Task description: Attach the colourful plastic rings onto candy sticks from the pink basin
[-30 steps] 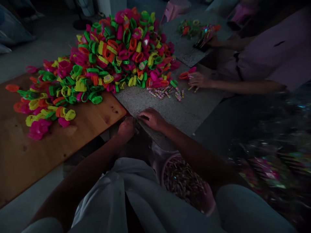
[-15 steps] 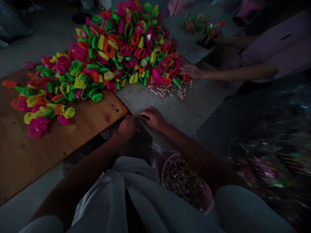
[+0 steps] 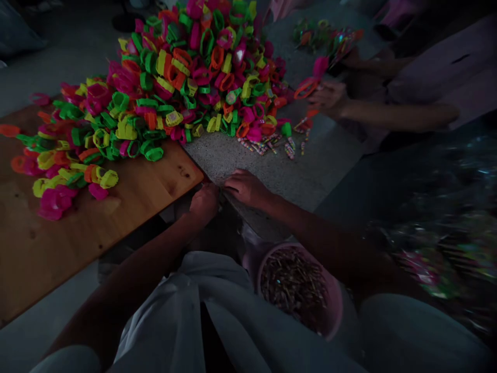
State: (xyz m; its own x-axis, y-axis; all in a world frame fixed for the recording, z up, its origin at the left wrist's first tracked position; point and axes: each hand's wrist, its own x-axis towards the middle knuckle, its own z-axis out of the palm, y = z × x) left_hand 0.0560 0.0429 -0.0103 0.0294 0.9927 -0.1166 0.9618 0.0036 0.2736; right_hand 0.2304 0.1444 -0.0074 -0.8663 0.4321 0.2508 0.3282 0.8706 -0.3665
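My left hand (image 3: 205,201) is closed by the wooden board's front corner, its fingers curled inward; whatever they hold is too dark to make out. Close on its right, my right hand (image 3: 247,187) lies at the edge of the speckled stone tabletop (image 3: 217,155), fingers bent and pressed together around something hidden. A narrow gap separates the two hands. Beyond them rises a large heap of toy watches (image 3: 194,77) in pink, green, yellow and orange. Small striped sticks (image 3: 258,145) lie loose on the stone at the heap's near right edge.
The wooden board (image 3: 147,197) spans the left. Below my right forearm stands a pink bucket (image 3: 337,305) of small sticks. At the right, a co-worker's hand (image 3: 328,98) holds orange and pink toy watches. Clear plastic bags (image 3: 438,264) with bright contents lie lower right.
The co-worker's hand has lifted off the heap's right edge and moved right, with orange and pink toy watches in it. My two hands have stayed nearly in place.
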